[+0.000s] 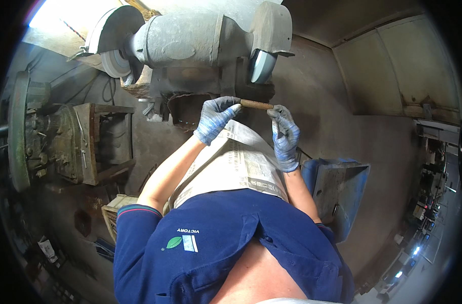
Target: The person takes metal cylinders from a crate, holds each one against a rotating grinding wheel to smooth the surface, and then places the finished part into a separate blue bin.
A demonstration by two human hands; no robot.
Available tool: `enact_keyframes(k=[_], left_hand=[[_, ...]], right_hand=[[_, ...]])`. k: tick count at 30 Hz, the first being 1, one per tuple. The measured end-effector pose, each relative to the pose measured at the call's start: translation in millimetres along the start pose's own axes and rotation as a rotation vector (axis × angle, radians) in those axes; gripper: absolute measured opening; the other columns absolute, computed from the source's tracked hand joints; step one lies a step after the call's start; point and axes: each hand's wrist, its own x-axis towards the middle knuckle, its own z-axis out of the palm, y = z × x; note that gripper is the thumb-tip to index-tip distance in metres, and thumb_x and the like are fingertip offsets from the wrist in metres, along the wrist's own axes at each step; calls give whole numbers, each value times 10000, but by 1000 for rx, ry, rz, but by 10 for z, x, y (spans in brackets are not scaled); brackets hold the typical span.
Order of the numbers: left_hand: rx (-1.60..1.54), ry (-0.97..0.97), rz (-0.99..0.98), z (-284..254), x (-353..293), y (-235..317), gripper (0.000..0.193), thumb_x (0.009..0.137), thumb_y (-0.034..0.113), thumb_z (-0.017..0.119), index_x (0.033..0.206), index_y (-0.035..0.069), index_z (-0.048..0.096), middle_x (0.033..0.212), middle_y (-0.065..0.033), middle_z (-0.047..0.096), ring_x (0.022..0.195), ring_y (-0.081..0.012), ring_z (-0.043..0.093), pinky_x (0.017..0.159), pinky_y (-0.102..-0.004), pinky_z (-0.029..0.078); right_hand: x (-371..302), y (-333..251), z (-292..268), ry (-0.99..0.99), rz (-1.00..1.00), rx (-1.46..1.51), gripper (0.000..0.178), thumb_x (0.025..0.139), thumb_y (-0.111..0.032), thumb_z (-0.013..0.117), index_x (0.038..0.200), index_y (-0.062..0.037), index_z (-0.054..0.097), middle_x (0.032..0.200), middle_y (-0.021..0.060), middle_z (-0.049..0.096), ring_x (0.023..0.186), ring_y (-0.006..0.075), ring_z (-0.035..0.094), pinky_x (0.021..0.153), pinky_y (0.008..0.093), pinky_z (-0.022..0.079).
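A short, narrow brownish bar (256,104) is held level between my two gloved hands, one end in each. The fingers and thumb of my left hand (214,119), in a blue and grey work glove, pinch its left end. At the other end, my right hand (285,136) grips with thumb and fingertips, its remaining fingers curled. What kind of piece the bar is cannot be made out. Just beyond my hands stands a grey bench grinder (183,43), its pale right wheel (264,66) above and apart from the bar. The left wheel (114,63) sits under its guard.
Printed paper sheets (251,152) cover my lap below the bar. A blue metal bin (342,195) stands at my right. To the left is a heavy dusty machine (53,139) beside a metal frame. Pale cabinet panels (393,66) line the far right.
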Motion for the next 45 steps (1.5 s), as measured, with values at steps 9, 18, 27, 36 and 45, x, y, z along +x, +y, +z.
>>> enact_keyframes(k=[9, 18, 27, 36, 45], left_hand=[[-47, 145, -27, 167, 304, -224, 172, 822, 17, 634, 985, -37, 640, 865, -68, 666, 752, -87, 605, 689, -216, 506], [-230, 232, -75, 401, 614, -437, 155, 817, 5, 627, 966, -38, 637, 873, -73, 660, 750, -121, 614, 724, -251, 521], [-139, 270, -68, 309, 702, -518, 141, 825, 9, 616, 954, -42, 633, 856, -78, 658, 748, -133, 623, 707, -255, 521], [-171, 326, -83, -29, 676, -536, 115, 824, 28, 625, 924, -24, 654, 807, -50, 661, 673, -83, 583, 626, -216, 485], [-23, 311, -104, 187, 764, -538, 109, 815, 31, 634, 903, -30, 653, 793, -48, 661, 685, -102, 605, 631, -223, 486]], right_hand=[[198, 423, -111, -60, 121, -19, 213, 844, 18, 552, 1041, 22, 634, 1111, 113, 579, 1050, 193, 551, 926, 293, 437], [406, 701, -212, -43, 151, -97, 209, 796, -4, 628, 1003, 15, 653, 1028, 103, 649, 1007, 177, 581, 904, 287, 433], [437, 706, -120, -48, 253, -17, 210, 820, -30, 614, 1023, 7, 647, 1017, 93, 653, 936, 154, 593, 856, 268, 443], [463, 766, 215, -85, 212, 31, 230, 787, 8, 647, 1016, 14, 645, 979, 87, 657, 914, 151, 605, 820, 249, 459], [451, 857, -12, -18, 248, -66, 141, 815, -50, 638, 946, -9, 672, 877, 82, 675, 820, 138, 611, 754, 261, 466]])
